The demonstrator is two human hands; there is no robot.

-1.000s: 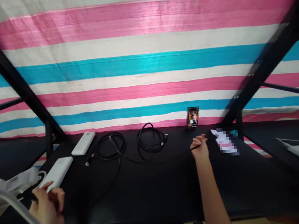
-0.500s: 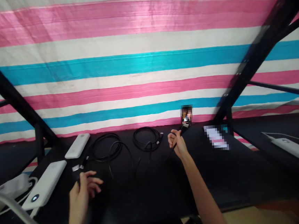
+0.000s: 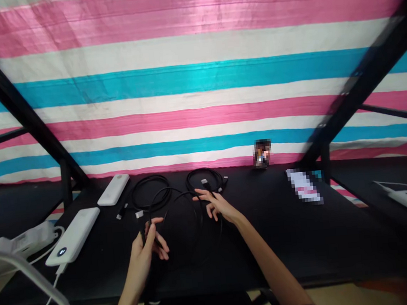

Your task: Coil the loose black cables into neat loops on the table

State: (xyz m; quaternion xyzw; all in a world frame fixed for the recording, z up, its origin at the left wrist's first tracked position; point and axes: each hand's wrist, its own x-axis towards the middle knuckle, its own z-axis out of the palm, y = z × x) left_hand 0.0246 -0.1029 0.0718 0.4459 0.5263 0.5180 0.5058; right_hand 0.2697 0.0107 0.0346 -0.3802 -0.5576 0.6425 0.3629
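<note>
A black USB cable [image 3: 196, 215] hangs in loose loops between my two hands. My left hand [image 3: 143, 245] pinches one end of it, and a silver plug [image 3: 139, 214] points up above the thumb. My right hand [image 3: 224, 206] grips the other end, with a second silver plug [image 3: 203, 181] showing past the fingertips. Behind my left hand lies a coiled black cable [image 3: 133, 196], its plug [image 3: 119, 216] off to the left. Another coiled black cable [image 3: 187, 177] rests behind my right hand, with its small plugs at its right side.
Two white power banks [image 3: 73, 237] [image 3: 114, 189] lie on the black table [image 3: 214, 275] at left, near a white power strip [image 3: 29, 241] and a curved white tube [image 3: 32, 276]. A blurred card [image 3: 262, 153] and blurred packet [image 3: 303, 186] are at back right. Black frame bars slope along both sides.
My hands have come closer together, the left moving right and the right moving left, bringing the cable ends with them. The cable now bows up in loops between them. The view has shifted slightly.
</note>
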